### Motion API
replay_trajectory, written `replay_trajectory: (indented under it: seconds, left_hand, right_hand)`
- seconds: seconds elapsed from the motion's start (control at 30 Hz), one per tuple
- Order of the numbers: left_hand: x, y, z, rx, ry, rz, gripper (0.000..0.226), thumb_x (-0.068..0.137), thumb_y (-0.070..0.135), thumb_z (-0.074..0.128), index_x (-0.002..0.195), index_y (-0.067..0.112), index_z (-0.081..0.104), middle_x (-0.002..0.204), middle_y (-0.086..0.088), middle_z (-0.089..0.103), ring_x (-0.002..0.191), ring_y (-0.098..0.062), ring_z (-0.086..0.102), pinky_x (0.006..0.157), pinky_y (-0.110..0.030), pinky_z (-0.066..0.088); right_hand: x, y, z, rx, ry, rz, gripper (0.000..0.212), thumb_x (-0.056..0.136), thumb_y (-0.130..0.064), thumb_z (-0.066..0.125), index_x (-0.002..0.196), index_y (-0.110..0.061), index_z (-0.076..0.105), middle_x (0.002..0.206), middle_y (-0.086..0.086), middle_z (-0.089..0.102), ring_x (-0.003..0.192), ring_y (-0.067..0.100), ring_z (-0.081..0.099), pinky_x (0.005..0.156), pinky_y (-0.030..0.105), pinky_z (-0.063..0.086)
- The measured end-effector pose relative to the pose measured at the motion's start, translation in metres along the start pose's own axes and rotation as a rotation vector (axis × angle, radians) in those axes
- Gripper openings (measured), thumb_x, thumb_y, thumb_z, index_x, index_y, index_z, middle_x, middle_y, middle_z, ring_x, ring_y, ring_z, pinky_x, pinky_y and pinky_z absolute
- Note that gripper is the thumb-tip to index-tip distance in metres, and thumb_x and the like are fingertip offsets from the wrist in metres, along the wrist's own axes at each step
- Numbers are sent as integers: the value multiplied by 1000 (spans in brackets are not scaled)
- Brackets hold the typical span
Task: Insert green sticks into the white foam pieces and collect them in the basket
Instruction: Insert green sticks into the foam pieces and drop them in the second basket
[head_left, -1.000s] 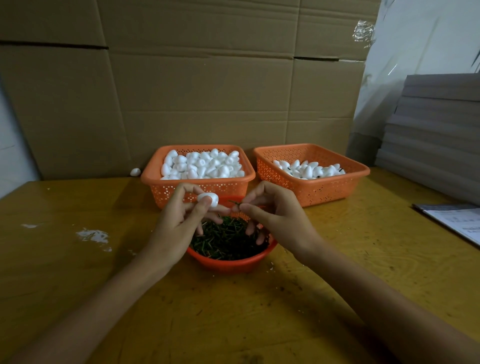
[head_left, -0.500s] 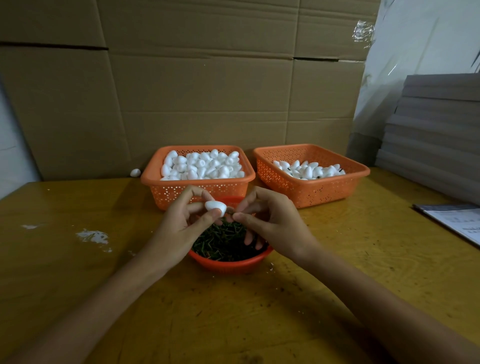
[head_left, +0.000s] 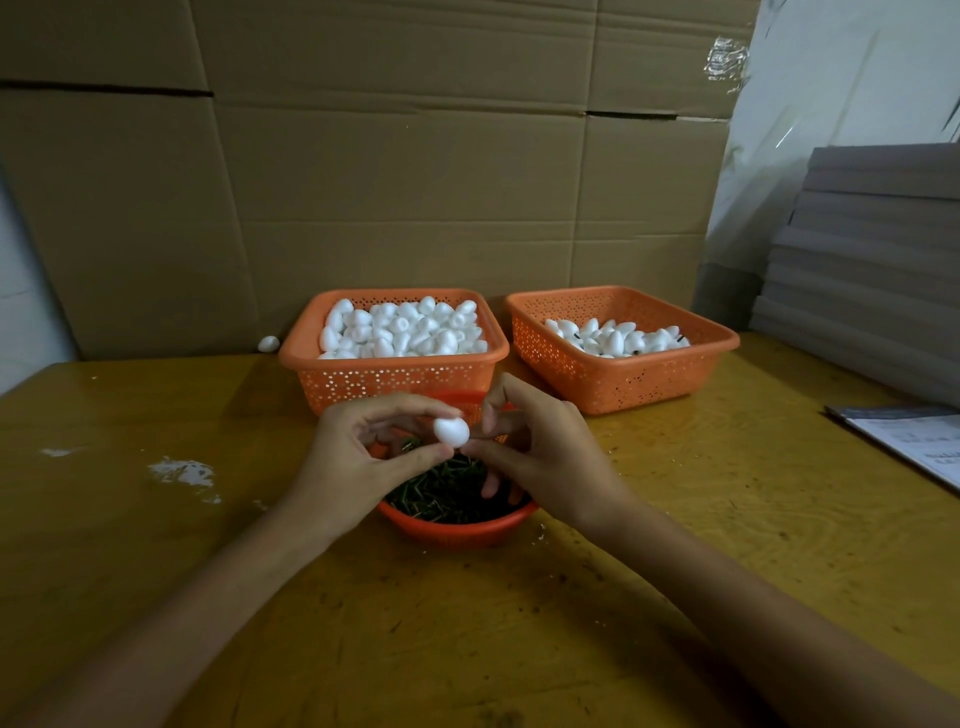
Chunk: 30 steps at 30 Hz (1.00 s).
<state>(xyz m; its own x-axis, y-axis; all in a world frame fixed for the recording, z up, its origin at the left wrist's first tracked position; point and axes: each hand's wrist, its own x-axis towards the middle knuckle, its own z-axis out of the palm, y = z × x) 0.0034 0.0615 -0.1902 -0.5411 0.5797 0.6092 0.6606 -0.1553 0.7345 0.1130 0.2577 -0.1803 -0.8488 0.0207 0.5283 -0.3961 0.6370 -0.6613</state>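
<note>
My left hand pinches a white foam piece between thumb and fingertips, above a round orange bowl of green sticks. My right hand meets the foam piece from the right, thumb and forefinger pinched at its side; the stick between them is hidden. Behind the bowl, the left orange basket is heaped with plain foam pieces. The right orange basket holds fewer foam pieces, some with dark stick ends showing.
A cardboard wall stands right behind the baskets. One loose foam piece lies by the wall at the left. Grey boards are stacked at the right, with a printed paper in front. White smears mark the yellow table.
Both hands came together above the bowl. My right fingertips closed the gap and now press against the foam piece, which sits slightly lower and turned in my left hand.
</note>
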Motion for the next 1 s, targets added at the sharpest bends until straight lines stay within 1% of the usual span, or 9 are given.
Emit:
replay_trajectory:
  seconds: [0.17,0.3,0.43,0.6,0.63,0.7,0.77,0.93,1.0]
  left_hand:
    - [0,-2,0,10,-17,30,36,81,9,83,115,17,78,114,3,79,106,-18,74,83,-31,59]
    - [-2,-3,4,69,3,-13,57,90,16,82,141,28,61,131,11,70,104,-18,73,82,-33,58]
    - [-9,-3,10,188,74,72,27,99,36,60,125,29,67,118,10,64,106,-20,68,89,-38,53]
    - [-13,-1,12,234,26,89,31,105,37,45,113,22,70,110,11,64,107,-20,65,91,-43,51]
    - [-13,-1,12,238,26,95,31,105,37,44,113,22,71,109,13,64,107,-19,65,90,-41,51]
    - [-13,0,13,242,26,88,32,105,38,43,112,22,71,109,15,64,108,-18,65,90,-39,51]
    - [-14,1,12,250,14,65,34,105,39,42,112,22,71,109,15,64,109,-19,65,91,-41,51]
    - [-14,-2,11,282,-2,59,32,106,38,43,109,23,71,109,13,65,108,-19,65,90,-47,52]
    - [-13,-2,11,308,-3,76,32,105,36,43,110,21,71,109,14,64,108,-17,64,91,-42,52]
  right_hand:
    - [-1,0,0,19,-4,-4,26,96,-17,75,98,-11,50,93,-1,79,62,17,75,49,45,59]
    - [3,-4,-5,58,81,-7,21,95,-14,76,102,-14,56,95,-1,79,67,18,76,53,41,62]
    - [12,3,-32,86,393,30,13,96,-13,74,101,-15,63,89,1,78,73,17,76,61,40,64]
    - [23,37,-83,-281,827,140,8,99,-23,70,107,-22,69,102,-10,76,89,6,72,77,33,62]
    - [24,47,-93,-406,786,211,12,102,-24,67,113,-22,71,109,-7,76,99,10,72,84,36,60]
    - [25,65,-107,-664,518,385,25,106,-29,59,128,-23,70,130,1,71,125,26,60,100,44,50]
    - [21,71,-112,-812,348,486,30,106,-31,57,135,-27,68,142,8,62,135,35,46,103,49,44]
    - [18,45,-90,-834,475,228,18,99,-17,65,115,-17,73,118,10,62,111,29,55,86,44,49]
    - [18,22,-68,-704,340,46,15,99,-17,64,111,-17,72,110,1,64,99,19,59,81,40,53]
